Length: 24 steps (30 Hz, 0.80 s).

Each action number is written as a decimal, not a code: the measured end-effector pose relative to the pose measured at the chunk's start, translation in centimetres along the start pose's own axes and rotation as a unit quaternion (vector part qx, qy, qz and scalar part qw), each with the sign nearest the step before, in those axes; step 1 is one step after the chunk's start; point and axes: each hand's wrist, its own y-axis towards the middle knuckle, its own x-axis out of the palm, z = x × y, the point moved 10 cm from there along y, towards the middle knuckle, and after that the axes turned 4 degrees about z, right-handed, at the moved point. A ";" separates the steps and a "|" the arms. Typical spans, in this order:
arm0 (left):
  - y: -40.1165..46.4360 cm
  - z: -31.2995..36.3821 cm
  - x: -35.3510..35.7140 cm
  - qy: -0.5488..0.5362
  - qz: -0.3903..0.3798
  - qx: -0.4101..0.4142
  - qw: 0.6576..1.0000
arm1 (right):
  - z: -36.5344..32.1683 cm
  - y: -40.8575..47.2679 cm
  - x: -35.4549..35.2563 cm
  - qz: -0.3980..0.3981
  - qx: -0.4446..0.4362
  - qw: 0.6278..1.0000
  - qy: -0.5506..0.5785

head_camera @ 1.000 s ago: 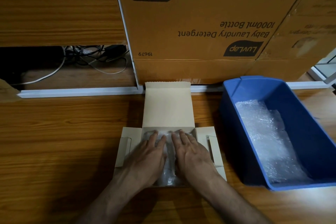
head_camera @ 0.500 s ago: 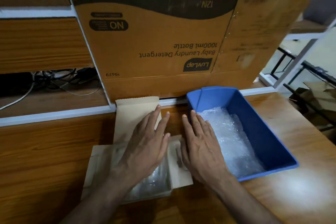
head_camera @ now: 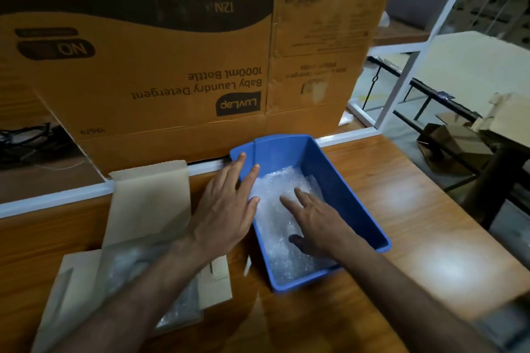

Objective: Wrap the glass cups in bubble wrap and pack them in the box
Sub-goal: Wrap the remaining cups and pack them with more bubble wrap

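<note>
right hand (head_camera: 317, 222) rests flat, fingers spread, on crinkly bubble wrap (head_camera: 282, 235) in smooth blue plastic bin (head_camera: 348, 198); left hand (head_camera: 226, 206) flat, spread, over its rim.

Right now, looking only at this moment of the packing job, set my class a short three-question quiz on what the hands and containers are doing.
1. True or false: the right hand reaches inside the blue bin.
2. What fills the bottom of the blue bin? A) glass marbles B) bubble wrap C) loose cables
3. Fill the gap: the small cardboard box lies on the table with its lid ____.

Key
1. True; its straight fingers lie over the wrap.
2. B. The left hand is over the bin's near-left rim.
3. Open; a wrapped bundle shows inside it.
</note>
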 end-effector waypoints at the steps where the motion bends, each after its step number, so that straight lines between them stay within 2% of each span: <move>1: 0.4 0.3 0.3 0.003 0.002 0.001 1.000 | 0.2 0.3 0.8 -0.033 -0.015 0.999 -0.018; 3: 1.0 0.9 0.9 0.008 0.006 0.003 1.000 | 0.5 1.0 2.2 -0.086 -0.033 0.995 -0.047; 6: 1.5 1.9 1.6 0.007 0.017 0.020 1.000 | 0.3 2.1 3.5 -0.111 -0.064 0.985 -0.114; 8: 1.4 2.3 1.8 0.004 0.025 0.025 0.999 | -0.3 2.5 3.6 -0.099 -0.099 0.976 -0.165; 15: 0.6 3.0 2.4 -0.006 0.041 0.004 0.999 | -0.8 1.9 2.5 -0.038 -0.155 0.968 -0.195; 18: 0.8 3.3 2.0 -0.004 0.045 0.004 0.999 | 0.3 1.6 1.0 0.021 -0.117 0.980 -0.157; 20: 0.8 3.4 1.8 -0.012 0.035 0.002 0.999 | 1.4 1.1 -0.9 0.092 -0.072 0.989 -0.090; 24: 1.1 3.7 1.0 -0.116 -0.008 -0.015 0.993 | 3.4 -1.1 -4.7 0.232 -0.018 0.972 0.021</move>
